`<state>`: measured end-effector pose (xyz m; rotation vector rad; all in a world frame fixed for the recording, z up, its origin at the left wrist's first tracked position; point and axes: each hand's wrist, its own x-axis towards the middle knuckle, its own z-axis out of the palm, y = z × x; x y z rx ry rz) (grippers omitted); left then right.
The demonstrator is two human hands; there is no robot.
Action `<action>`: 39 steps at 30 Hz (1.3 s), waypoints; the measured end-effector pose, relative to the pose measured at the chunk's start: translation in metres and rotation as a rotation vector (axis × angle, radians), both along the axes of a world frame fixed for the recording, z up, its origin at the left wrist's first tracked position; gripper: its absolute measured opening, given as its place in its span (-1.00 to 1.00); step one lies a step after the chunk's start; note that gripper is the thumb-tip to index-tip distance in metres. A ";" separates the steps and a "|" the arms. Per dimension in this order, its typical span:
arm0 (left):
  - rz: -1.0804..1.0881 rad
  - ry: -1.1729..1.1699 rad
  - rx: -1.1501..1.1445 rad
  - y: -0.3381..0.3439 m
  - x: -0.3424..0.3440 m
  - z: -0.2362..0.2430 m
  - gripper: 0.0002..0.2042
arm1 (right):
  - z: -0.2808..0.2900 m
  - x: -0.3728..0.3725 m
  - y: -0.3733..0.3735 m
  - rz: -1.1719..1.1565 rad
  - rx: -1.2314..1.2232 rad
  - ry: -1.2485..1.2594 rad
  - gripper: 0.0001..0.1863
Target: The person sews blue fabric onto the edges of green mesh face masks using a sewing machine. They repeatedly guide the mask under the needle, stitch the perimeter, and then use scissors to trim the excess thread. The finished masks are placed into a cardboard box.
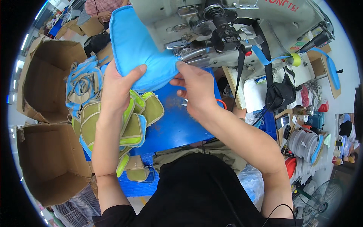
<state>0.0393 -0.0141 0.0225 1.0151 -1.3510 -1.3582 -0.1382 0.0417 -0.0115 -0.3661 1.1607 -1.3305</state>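
Note:
A bright blue padded fabric piece point(141, 49) with a bound edge lies under the head of a sewing machine point(227, 34). My left hand point(118, 83) grips its near left side, thumb on top and the fingers hidden beneath. At the right corner, close to the metal guide point(194, 55) of the machine, my right hand point(196, 81) pinches the edge between thumb and fingers. Beside my left forearm is a pile of olive-green padded pieces point(134, 130) with lime and blue edges. An orange-red loop point(223, 103), like a scissors handle, shows past my right wrist.
The blue tabletop point(170, 125) carries scattered lint. Two cardboard boxes point(49, 75) stand at the left, next to a bundle of blue and grey strips point(85, 81). Black straps point(261, 49) and a blue tape point(281, 58) hang at the machine's right. A fan point(323, 204) stands lower right.

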 end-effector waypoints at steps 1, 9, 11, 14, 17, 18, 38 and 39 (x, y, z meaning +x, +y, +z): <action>0.001 -0.005 -0.004 0.000 0.000 0.001 -0.59 | 0.000 0.000 0.000 0.000 -0.001 0.002 -0.72; -0.007 -0.002 -0.020 -0.004 0.001 -0.004 -0.58 | 0.000 0.000 0.000 0.014 -0.019 0.001 -0.70; -0.004 0.004 -0.023 -0.004 0.001 -0.004 -0.57 | 0.001 0.000 0.000 0.016 -0.018 0.000 -0.70; 0.006 0.023 -0.020 -0.002 0.000 -0.006 -0.57 | 0.000 0.000 0.001 0.015 -0.024 -0.007 -0.70; 0.018 0.028 -0.021 0.001 -0.003 -0.006 -0.57 | -0.001 0.000 0.001 0.018 -0.036 -0.016 -0.71; 0.022 0.027 -0.022 0.001 -0.003 -0.006 -0.58 | -0.001 0.000 0.001 0.018 -0.034 -0.016 -0.71; 0.102 0.203 0.042 0.018 -0.003 -0.023 -0.54 | 0.129 -0.255 0.041 -0.841 -0.828 1.388 -0.69; 0.106 0.209 0.041 0.019 -0.002 -0.024 -0.55 | 0.141 -0.285 0.033 -0.882 -0.845 1.326 -0.69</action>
